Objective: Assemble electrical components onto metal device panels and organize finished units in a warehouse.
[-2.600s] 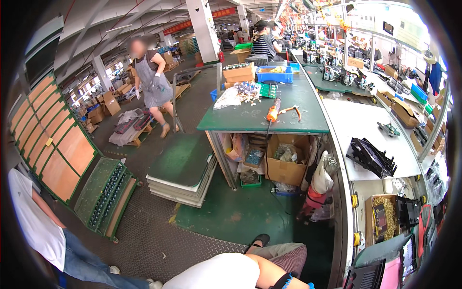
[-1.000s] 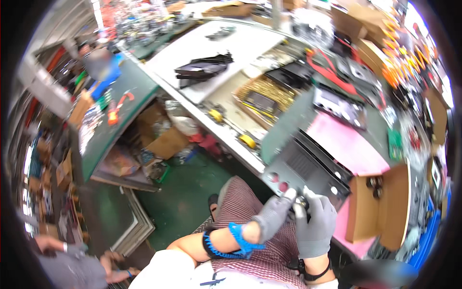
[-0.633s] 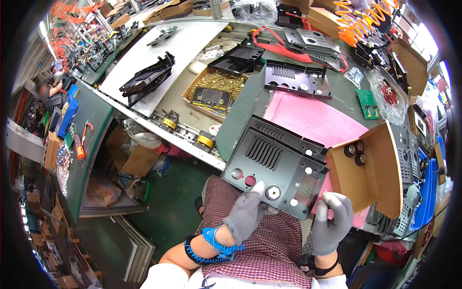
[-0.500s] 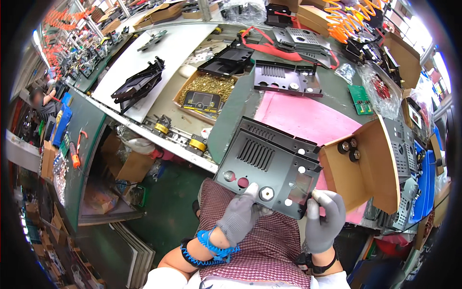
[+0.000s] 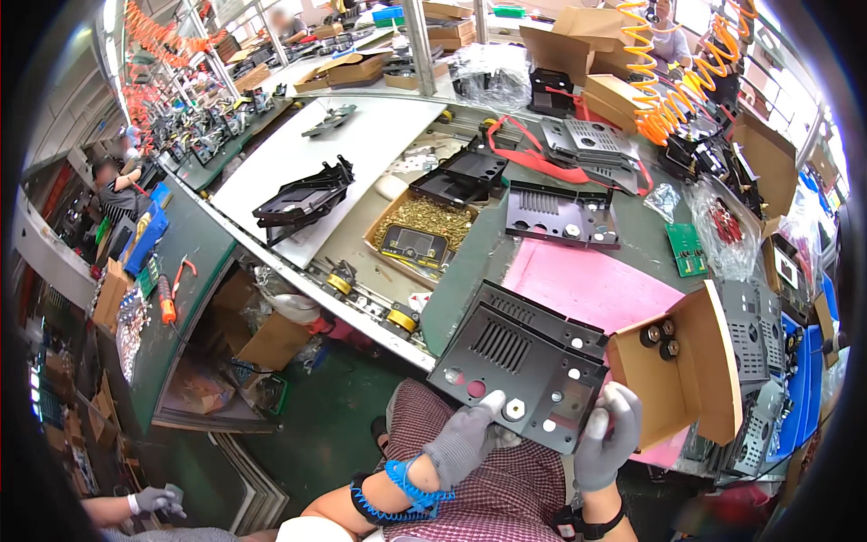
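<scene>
Panel (image 5: 542, 369) between hands: left hand (image 5: 462, 440) grips near edge; right hand (image 5: 607, 444) at corner, grip unclear. Hex piece (image 5: 514, 410) beside left hand looks seated, hole (image 5: 476, 388) ahead unfilled; loose parts (image 5: 669, 349) in box (image 5: 718, 370) past right hand.

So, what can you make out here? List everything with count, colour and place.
Slotted panel: one, dark grey, in front of the person
Second panel: one, black, beyond the pink sheet
Pink sheet: one, pink, on the bench
Open box: one, brown, right of the slotted panel
Round parts: three, black, inside the open box
Bracket assembly: one, black, on the white board
Strap: one, red, far side of bench
Circuit board: one on the bench, green, right side
Hoses: count unclear, orange, hanging above
Co-worker's hand: one, grey-gloved, lower left
Other clutter: too crowded to count
Left hand: one, grey-gloved, thumb on slotted panel's near edge
Right hand: one, grey-gloved, at its right edge
</scene>
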The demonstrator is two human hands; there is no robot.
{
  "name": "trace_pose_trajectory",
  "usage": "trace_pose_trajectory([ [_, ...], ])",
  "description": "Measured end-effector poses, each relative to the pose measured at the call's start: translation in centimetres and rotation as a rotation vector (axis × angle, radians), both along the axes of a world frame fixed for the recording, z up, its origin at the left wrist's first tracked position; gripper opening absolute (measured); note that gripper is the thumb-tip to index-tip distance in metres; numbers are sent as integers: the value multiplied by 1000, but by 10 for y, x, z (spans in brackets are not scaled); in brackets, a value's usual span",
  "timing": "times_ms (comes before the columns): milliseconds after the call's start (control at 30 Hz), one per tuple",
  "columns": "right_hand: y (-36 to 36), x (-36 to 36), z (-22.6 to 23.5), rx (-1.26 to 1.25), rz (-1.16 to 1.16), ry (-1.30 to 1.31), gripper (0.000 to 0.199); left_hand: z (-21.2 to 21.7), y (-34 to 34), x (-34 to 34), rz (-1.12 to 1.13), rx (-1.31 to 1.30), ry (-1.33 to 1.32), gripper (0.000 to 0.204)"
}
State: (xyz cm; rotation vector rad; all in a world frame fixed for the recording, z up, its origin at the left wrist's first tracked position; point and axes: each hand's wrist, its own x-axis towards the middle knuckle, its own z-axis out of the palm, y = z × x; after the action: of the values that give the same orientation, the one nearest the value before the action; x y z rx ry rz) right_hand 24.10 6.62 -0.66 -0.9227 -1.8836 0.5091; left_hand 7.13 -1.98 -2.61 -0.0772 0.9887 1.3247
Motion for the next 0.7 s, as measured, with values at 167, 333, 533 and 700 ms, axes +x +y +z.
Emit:
trace_pose_trajectory([
  [167, 1, 7, -12, 60, 11, 65, 28, 27, -11, -12, -140, 59, 3, 38],
  [333, 3, 21, -22, 62, 65, 54, 31, 54, -5, -27, -232, -104, 193, 41],
  [533, 10, 27, -25, 53, 47, 94, 36, 50, 19, -48, -389, 19, 365, 37],
  [700, 11, 20, -8, 83, 38, -5, 29, 43, -12, -56, -234, 29, 333, 42],
])
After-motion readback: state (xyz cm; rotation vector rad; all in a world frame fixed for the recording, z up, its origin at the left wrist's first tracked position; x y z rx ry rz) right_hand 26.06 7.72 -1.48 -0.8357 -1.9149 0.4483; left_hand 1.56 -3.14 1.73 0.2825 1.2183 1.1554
